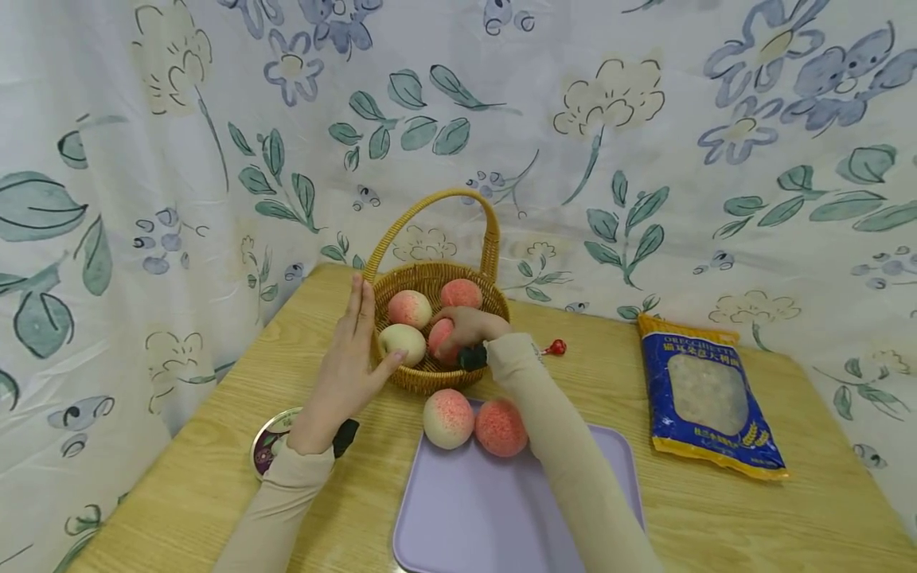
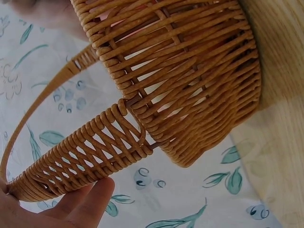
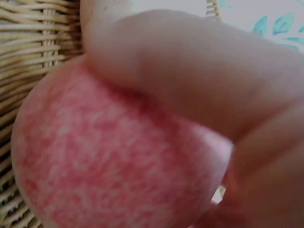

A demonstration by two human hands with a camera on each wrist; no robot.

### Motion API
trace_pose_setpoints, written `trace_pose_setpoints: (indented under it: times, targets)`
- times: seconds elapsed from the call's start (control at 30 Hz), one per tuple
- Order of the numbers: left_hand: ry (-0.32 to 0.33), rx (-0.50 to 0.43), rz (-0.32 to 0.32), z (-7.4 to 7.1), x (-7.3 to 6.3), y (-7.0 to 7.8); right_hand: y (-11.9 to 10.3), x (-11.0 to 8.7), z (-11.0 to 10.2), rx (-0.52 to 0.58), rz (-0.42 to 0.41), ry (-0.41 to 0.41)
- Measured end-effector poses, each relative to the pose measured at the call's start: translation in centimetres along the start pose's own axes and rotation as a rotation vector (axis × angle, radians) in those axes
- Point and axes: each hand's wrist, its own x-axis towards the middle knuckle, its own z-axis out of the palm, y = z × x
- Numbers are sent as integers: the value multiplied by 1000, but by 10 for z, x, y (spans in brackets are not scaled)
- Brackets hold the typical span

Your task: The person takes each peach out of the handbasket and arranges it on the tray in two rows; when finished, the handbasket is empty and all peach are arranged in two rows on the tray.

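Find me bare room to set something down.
Free: the lavender tray left of the right sleeve, nearer than its two peaches; the table right of the tray, nearer than the blue bag. Crowded: the basket, holding more peaches and the right hand, left hand alongside.

The blue bag point(image 1: 709, 395) reads "ORECCHIETTE", with the Chinese line "猫耳朵意大利面" beneath; its smaller print is illegible.

Gripped peach point(image 1: 439, 330) partly hidden by right hand point(image 1: 473, 325); tray point(image 1: 473, 517) below grip cut off; tin point(image 1: 266, 447) left of grip partly covered.
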Motion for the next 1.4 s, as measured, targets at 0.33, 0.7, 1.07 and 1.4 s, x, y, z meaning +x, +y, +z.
trace_pose_setpoints:
  times: [0.33,0.7,1.07,1.4]
  targets:
    - [4,18,9,0,0,-2,16,-47,-28,314,-47,196]
    - [-14,10,-12,0,2,-2,71,-173,-36,237,-65,365]
    - [-46,-11,-42,3,1,-2,123,-249,21,210,34,404]
    - [-91,-44,-109,0,3,1,138,-265,56,178,9,432]
